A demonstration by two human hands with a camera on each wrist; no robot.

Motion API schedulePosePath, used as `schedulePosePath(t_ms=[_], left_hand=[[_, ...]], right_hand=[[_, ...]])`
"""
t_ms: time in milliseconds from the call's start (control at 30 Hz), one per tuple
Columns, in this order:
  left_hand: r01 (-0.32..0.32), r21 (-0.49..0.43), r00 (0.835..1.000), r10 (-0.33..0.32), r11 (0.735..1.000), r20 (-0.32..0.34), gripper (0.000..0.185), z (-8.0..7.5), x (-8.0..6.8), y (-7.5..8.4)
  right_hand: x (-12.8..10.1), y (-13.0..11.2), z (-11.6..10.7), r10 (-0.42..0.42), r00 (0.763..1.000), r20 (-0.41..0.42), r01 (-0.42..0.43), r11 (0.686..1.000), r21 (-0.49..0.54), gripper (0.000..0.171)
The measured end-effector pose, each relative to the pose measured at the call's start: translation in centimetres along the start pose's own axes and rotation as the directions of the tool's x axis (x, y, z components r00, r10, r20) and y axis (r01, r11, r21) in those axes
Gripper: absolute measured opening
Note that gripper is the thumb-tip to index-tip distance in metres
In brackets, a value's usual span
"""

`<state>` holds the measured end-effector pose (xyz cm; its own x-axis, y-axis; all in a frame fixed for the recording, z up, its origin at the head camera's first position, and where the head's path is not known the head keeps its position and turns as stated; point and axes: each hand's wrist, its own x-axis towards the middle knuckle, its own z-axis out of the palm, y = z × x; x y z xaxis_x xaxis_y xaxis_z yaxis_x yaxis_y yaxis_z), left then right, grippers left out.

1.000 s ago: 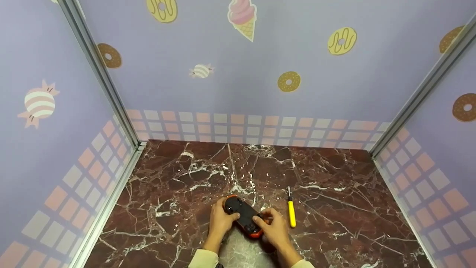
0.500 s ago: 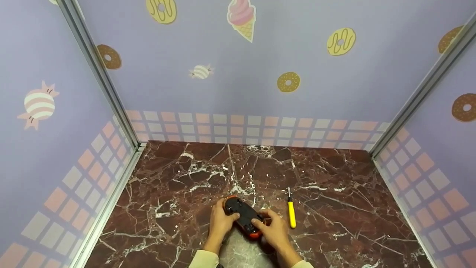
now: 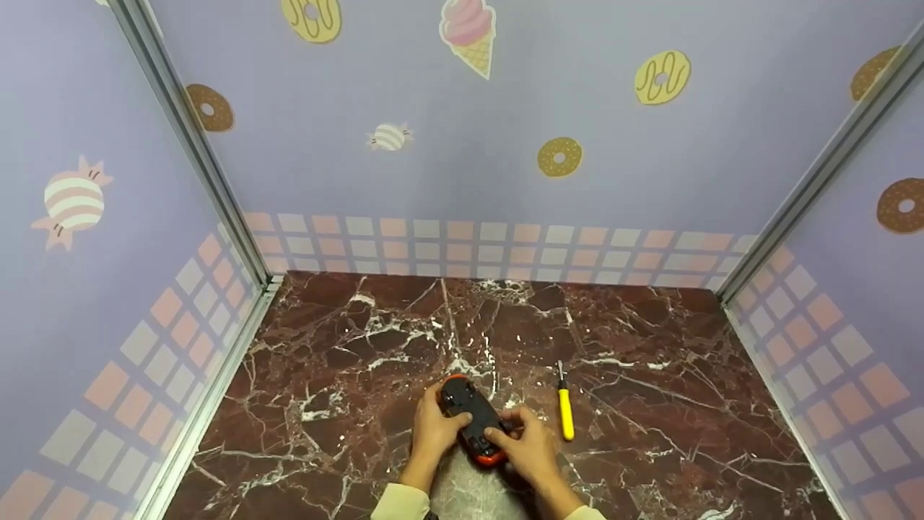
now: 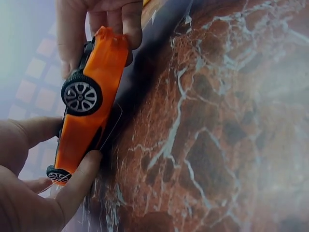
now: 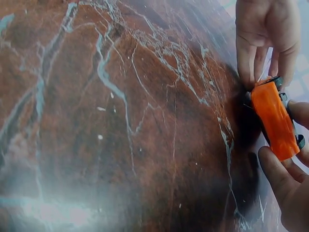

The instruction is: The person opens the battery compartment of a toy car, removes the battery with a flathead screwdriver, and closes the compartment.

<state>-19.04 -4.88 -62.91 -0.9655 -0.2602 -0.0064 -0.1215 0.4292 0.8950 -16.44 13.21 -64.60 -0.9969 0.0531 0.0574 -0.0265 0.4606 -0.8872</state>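
An orange toy car (image 3: 473, 422) is upside down between my two hands, its black underside facing up in the head view. My left hand (image 3: 434, 433) holds the far left part of it, thumb on the underside and fingers along the side. At the near right part, my right hand (image 3: 533, 446) pinches it with the thumb on the underside and fingers at the edge. In the left wrist view, one black wheel (image 4: 81, 95) with silver spokes shows on the orange body. The right wrist view shows an orange end of the car (image 5: 274, 121). Its roof is hidden from the head view.
Right of my right hand, a screwdriver (image 3: 566, 412) with a yellow handle lies on the dark red marbled tabletop (image 3: 346, 462), tip pointing away. Purple printed panels (image 3: 462, 180) stand at the back and both sides, with metal posts (image 3: 216, 173) at the corners.
The toy car has turned slightly clockwise in the head view, its far end shifting right and its near end left. My left hand has moved a little right with it. The screwdriver stays put.
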Motion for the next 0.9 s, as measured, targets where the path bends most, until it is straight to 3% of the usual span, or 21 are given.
schedulePosePath(t_ms=[500, 900], left_hand=[[-0.012, -0.066, 0.996, 0.018, 0.998, 0.089, 0.077, -0.38, 0.58, 0.27], [-0.030, -0.084, 0.991, 0.041, 0.996, 0.131, 0.092, -0.30, 0.70, 0.14]], right_hand=[[0.29, 0.03, -0.22, -0.003, 0.999, 0.038, 0.001, 0.998, 0.059, 0.035], [0.49, 0.22, 0.34, -0.038, 0.994, 0.105, 0.028, 0.996, 0.090, 0.060]])
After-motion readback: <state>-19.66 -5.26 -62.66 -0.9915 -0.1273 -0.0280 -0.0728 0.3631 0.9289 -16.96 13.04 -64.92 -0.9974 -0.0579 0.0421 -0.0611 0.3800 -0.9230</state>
